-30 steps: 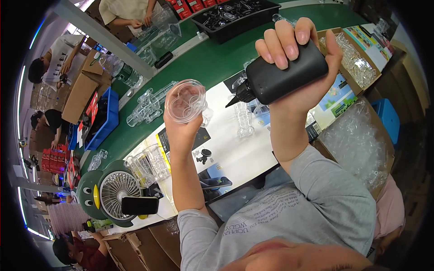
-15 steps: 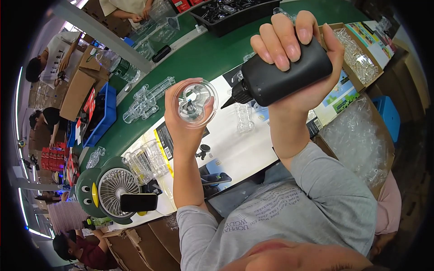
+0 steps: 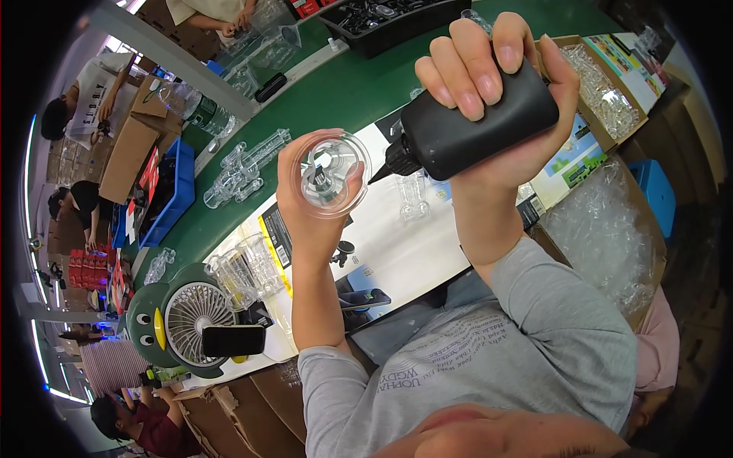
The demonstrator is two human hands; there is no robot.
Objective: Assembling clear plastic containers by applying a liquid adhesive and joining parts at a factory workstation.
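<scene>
My left hand holds up a small round clear plastic cup part, its open face turned toward me. My right hand grips a black squeeze bottle lying sideways, its thin nozzle tip pointing left and touching the cup's right rim. Both hands are raised above the green table.
Clear plastic parts lie on the green table, with clear cups near a green desk fan and a black phone. A black tray, a box of clear pieces and a blue bin stand around. Other people work at the left and far side.
My left hand has brought the clear cup right, up to the bottle's nozzle. The bottle has tilted slightly so its tip meets the cup.
</scene>
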